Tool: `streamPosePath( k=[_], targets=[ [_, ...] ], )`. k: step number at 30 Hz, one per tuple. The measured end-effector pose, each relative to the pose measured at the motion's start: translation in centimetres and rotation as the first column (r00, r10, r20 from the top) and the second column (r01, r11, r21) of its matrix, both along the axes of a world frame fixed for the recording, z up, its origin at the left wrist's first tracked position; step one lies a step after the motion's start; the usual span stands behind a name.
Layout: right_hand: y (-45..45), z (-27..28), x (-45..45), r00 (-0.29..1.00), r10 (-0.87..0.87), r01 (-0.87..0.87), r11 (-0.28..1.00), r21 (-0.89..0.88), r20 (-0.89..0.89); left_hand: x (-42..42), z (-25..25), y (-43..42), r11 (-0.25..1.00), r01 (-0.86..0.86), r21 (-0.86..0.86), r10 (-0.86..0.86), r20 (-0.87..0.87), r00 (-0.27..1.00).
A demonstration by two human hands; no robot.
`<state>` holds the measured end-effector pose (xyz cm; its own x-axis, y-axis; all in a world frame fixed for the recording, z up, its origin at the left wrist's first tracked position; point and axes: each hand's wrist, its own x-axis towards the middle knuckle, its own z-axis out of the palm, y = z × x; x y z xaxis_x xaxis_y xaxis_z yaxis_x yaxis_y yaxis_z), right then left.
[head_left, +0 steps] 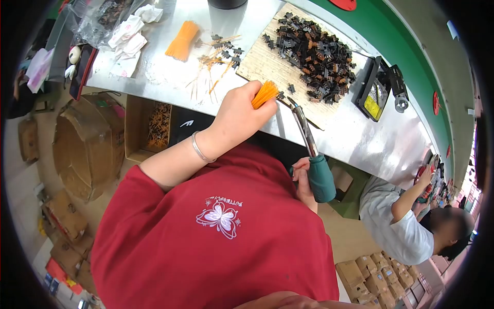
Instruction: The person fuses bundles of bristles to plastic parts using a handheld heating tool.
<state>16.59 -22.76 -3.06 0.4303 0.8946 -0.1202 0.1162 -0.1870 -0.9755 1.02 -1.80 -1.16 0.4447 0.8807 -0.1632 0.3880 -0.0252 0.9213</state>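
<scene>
A bundle of thin orange wires (265,95) is gripped in my left hand (239,116), above the front edge of the metal table. My right hand (303,177) is closed round the green handle of a soldering iron (322,177). The iron's metal shaft points up and left, its tip close to the wire ends and a small black part. Behind them, a heap of small black components (316,56) covers much of a wooden board (257,62). A second orange wire bundle (182,41) lies at the back left, with loose wires and several black parts beside it.
A black tray with a yellow sponge (371,105) and a black stand (399,88) are right of the board. Crumpled tissues (128,38) and a plastic bag lie at the left. Below stands an open box of parts (140,129). Another person (396,221) sits at the right.
</scene>
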Motion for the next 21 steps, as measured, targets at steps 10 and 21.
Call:
streamPosePath(
  k=[10, 21],
  targets=[
    [-0.1, -0.7, -0.5, 0.994, 0.039, -0.028, 0.995, -0.100, 0.106, 0.0, -0.3, -0.2, 0.999, -0.014, 0.033, 0.012, 0.040, 0.999],
    [-0.3, -1.2, -0.6, 0.999, 0.001, 0.003, 0.996, -0.091, 0.043, 0.1, -0.2, -0.1, 0.999, -0.001, 0.053, 0.000, 0.028, 1.000]
  ],
)
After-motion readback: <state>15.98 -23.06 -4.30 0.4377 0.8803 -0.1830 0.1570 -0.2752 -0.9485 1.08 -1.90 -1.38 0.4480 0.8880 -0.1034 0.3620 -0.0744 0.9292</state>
